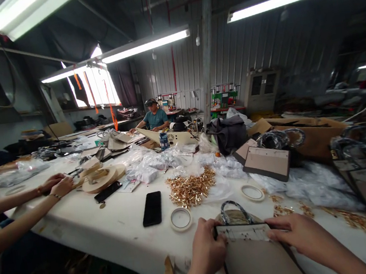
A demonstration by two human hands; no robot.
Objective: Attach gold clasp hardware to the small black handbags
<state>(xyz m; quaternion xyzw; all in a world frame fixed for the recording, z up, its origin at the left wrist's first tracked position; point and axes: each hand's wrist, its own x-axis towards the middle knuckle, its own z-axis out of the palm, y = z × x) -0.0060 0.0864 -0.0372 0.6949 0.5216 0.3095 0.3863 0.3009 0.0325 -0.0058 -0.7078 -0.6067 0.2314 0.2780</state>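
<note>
A taupe bag panel (256, 257) with dark edges lies at the table's front edge, a pale strip with small metal fittings along its top. A wrapped handle (234, 204) arches up behind that strip. My left hand (208, 246) is closed around the panel's upper left corner. On the upper right corner, my right hand (288, 231) pinches the edge between thumb and fingers. Beyond the hands are a heap of gold metal fittings (192, 187), a roll of tape (181, 219) and a second tape roll (253, 193).
A black phone (152, 208) lies left of the gold heap. Similar bag pieces (267, 162) sit on plastic wrapping (313, 182) at the right, near a cardboard box (314, 133). At the left, a co-worker's hands (59, 184) are beside rolled tan strips (99, 179). Another person (156, 116) sits further back.
</note>
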